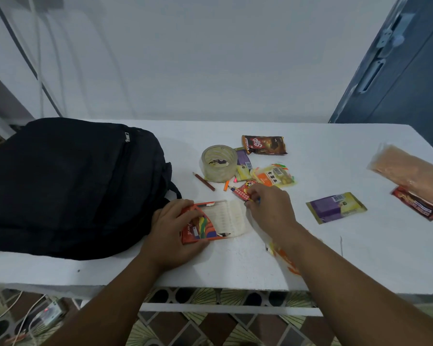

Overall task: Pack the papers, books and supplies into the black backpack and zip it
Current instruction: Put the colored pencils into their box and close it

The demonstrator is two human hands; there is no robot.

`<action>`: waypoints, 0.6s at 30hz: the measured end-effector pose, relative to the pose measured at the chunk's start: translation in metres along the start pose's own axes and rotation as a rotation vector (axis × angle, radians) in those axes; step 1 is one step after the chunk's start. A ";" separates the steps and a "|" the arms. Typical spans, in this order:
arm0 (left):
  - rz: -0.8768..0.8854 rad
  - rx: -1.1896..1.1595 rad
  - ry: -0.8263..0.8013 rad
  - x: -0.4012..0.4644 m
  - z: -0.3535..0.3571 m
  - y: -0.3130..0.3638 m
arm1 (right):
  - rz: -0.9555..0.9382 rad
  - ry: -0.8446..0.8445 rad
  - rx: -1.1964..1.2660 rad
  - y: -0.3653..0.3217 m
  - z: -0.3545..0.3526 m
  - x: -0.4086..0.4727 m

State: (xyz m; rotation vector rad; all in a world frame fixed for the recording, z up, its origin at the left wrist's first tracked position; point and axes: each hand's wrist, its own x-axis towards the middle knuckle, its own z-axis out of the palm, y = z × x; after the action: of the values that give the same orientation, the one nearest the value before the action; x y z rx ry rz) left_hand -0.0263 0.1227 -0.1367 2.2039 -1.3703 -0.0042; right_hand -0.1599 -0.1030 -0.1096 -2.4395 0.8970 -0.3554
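On the white flat surface (310,258) lies one black fabric backpack (68,186) at about 9 o'clock, on its side, with the zip line across its top face. I count one clear roll of adhesive tape (219,163) near the middle, one brown snack packet with the word "Silk" (264,144) at 12 o'clock from the roll's right side, two purple and yellow flat packets, one (244,164) partly hidden just beside the roll and one (335,207) alone at 3 o'clock, one clear packet with an orange label (274,177), one small red printed packet (244,191), one long clear bag with pale orange content (410,176) and one red wrapped bar (415,203) at the far right. There is one brown loose pencil (203,181) at 7 o'clock from the roll, and one short orange pencil (226,184) near it. The left hand (175,226) holds the orange cardboard pencil box (198,227), fingers curled round its left end; its flap is open and one dark pencil tip shows in the white inner tray. The backpack is touching this hand at its 9 o'clock side. The grip of the right hand (268,206) is closed in a pinch on a thin blue and yellow pencil (253,200), just at 2 o'clock from the box, over the red packet's edge.
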 end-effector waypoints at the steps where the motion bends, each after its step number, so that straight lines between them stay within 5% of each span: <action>1: -0.001 0.000 0.001 0.000 0.000 0.000 | 0.043 -0.036 0.037 -0.002 -0.001 0.002; 12: -0.020 0.001 -0.029 0.000 0.001 -0.002 | 0.184 -0.414 -0.090 -0.012 -0.039 0.020; 18: -0.009 0.000 -0.026 -0.001 0.000 -0.002 | 0.097 -0.292 0.473 -0.031 -0.033 -0.002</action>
State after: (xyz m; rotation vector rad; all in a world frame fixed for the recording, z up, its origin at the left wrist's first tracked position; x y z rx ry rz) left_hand -0.0250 0.1242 -0.1383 2.2175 -1.3744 -0.0361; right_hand -0.1585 -0.0938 -0.0650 -1.9422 0.7058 -0.1472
